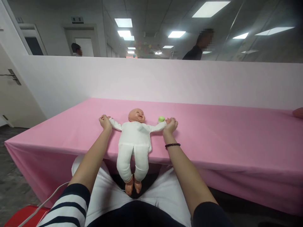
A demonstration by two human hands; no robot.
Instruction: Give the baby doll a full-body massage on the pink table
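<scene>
A baby doll [135, 135] with a white cloth body lies on its back on the pink-covered table [227, 135]. Its bare feet hang past the front edge, above my lap. Both its arms are stretched out sideways. My left hand [105, 122] is closed round the doll's hand on the left side of the view. On the other side, my right hand [170, 125] grips the doll's other hand. Just behind the doll's arm, close to my right hand, stands a small container with a green lid [161, 119], partly hidden.
A white wall [165, 80] with a window above it rises behind the table. Two people show through the glass or in reflection. At the left are a door [14, 91], a red stool-like object [22, 216] and a white cable [50, 197]. Something skin-coloured [297, 113] shows at the right edge.
</scene>
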